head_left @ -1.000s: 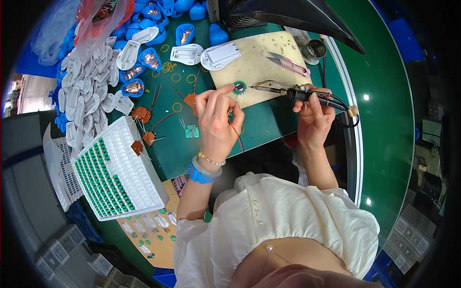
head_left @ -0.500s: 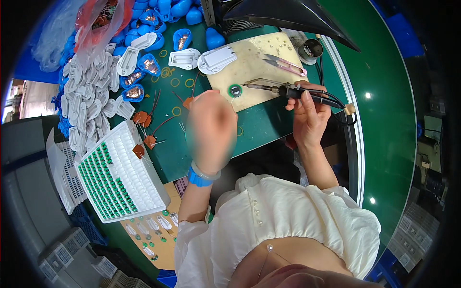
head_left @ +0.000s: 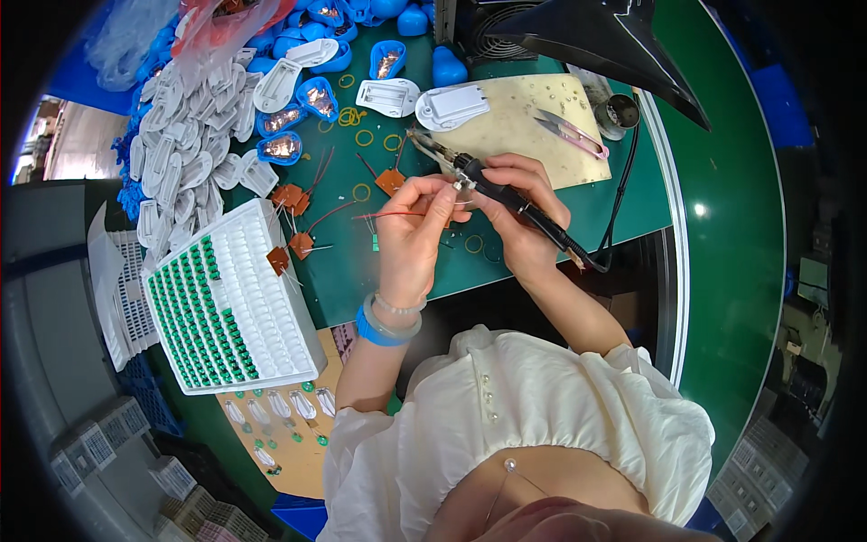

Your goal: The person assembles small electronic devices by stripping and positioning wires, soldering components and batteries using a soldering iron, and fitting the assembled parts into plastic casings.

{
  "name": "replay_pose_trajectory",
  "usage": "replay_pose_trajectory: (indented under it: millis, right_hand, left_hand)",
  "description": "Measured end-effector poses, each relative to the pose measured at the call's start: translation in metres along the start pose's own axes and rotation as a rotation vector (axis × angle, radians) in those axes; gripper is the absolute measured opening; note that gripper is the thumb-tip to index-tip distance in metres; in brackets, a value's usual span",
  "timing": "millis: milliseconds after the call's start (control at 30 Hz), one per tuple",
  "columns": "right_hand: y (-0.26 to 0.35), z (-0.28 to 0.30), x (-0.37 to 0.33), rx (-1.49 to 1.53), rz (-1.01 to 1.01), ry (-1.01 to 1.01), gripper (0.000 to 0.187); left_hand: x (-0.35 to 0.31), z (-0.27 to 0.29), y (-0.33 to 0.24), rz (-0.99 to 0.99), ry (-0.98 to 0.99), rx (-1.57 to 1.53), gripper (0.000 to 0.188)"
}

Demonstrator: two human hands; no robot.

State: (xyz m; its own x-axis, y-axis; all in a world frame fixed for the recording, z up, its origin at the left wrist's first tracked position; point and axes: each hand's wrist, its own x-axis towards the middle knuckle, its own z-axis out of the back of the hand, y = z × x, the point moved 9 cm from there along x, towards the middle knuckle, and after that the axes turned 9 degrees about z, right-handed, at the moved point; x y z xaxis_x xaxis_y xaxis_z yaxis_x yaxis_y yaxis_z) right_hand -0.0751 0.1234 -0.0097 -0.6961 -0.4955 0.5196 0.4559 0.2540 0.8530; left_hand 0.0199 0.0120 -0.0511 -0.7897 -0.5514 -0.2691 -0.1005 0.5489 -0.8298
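Observation:
My left hand (head_left: pixel 415 230) is pinched closed, and a thin red wire (head_left: pixel 388 215) runs out leftward from its fingers. My right hand (head_left: pixel 524 212) is wrapped round a black soldering iron (head_left: pixel 510 199), whose tip points up and left. The fingertips of both hands meet at a small pale piece (head_left: pixel 458 186), too small to name. Brown square parts with wire leads lie by my left hand, one (head_left: pixel 390 182) just beyond it and another (head_left: pixel 291 199) further left. Beyond my hands, a white oval casing (head_left: pixel 452 107) overlaps the cream board (head_left: pixel 519 117).
A white tray (head_left: pixel 312 348) with rows of green parts stands at the left. Behind it are heaped white casings (head_left: pixel 172 176) and blue shells (head_left: pixel 386 60). Pink-handled tweezers (head_left: pixel 578 140) lie on the board, beside a dark metal cup (head_left: pixel 621 111). A black hood (head_left: pixel 623 45) overhangs the back.
My right hand has brought the soldering iron leftward, turning it diagonal, and now meets my left hand. The round green-rimmed part no longer shows on the board. The view has shifted slightly.

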Motion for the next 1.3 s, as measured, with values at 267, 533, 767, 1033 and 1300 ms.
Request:
replay_pose_trajectory:
  millis: [267, 533, 767, 1033, 1300]
  right_hand:
    - [-0.002, 0.003, 0.014, -0.011, 0.016, -0.035, 0.028]
    - [-0.01, 0.09, -0.004, 0.262, -0.092, -0.269, 0.018]
    - [-0.027, 0.097, -0.02, 0.42, -0.26, -0.337, 0.019]
    - [-0.038, 0.088, -0.028, 0.439, -0.371, -0.362, 0.017]
    - [-0.038, 0.083, -0.025, 0.426, -0.357, -0.345, 0.017]
  left_hand:
    - [-0.001, 0.009, -0.017, -0.227, -0.05, 0.382, 0.003]
    - [-0.015, -0.022, -0.045, -0.605, -0.135, 0.965, 0.012]
    - [-0.019, -0.038, -0.047, -0.692, -0.119, 1.123, 0.015]
    - [-0.02, -0.039, -0.044, -0.695, -0.148, 1.12, 0.017]
    - [-0.019, -0.039, -0.043, -0.711, -0.14, 1.145, 0.018]
